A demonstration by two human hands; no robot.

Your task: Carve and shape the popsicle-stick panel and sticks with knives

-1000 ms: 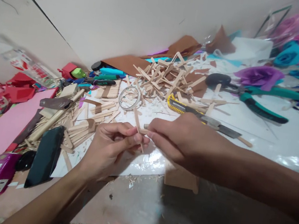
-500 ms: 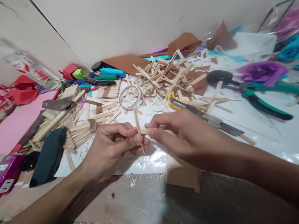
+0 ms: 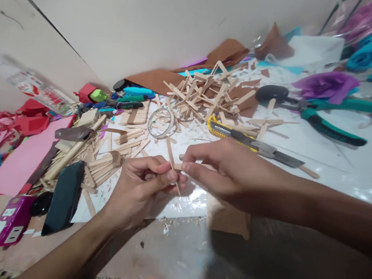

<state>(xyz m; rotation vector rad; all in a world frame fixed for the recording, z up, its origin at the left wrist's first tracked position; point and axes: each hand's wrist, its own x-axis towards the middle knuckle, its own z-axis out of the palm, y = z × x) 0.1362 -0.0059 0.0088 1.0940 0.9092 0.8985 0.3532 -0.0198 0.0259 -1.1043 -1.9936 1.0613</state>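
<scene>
Between finger and thumb, my left hand [image 3: 148, 182] pinches a thin wooden craft stick [image 3: 170, 151] that slants up and away. My right hand [image 3: 216, 166] pinches the end of a short piece of craft stick [image 3: 178, 166], whose other end meets the slanted stick side-on. Whether the two are glued cannot be seen. Just beyond my right hand lies a yellow utility knife [image 3: 231, 134] with its blade out. A roll of clear tape [image 3: 160, 123] rests past my left fingers. Farther back rises a heap of joined craft sticks [image 3: 201, 96].
Loose craft sticks [image 3: 103, 165] lie to the left, beside a dark phone [image 3: 63, 199] and a purple power adapter [image 3: 7, 221]. Green-handled pliers [image 3: 331, 126] sit at the right. A cardboard piece [image 3: 229, 216] is under my right hand. A plastic bottle [image 3: 28, 84] leans at the far left.
The whole view has shifted slightly, with things on the left appearing a little farther right. Both hands keep the same pinch, and the short piece still meets the slanted stick.
</scene>
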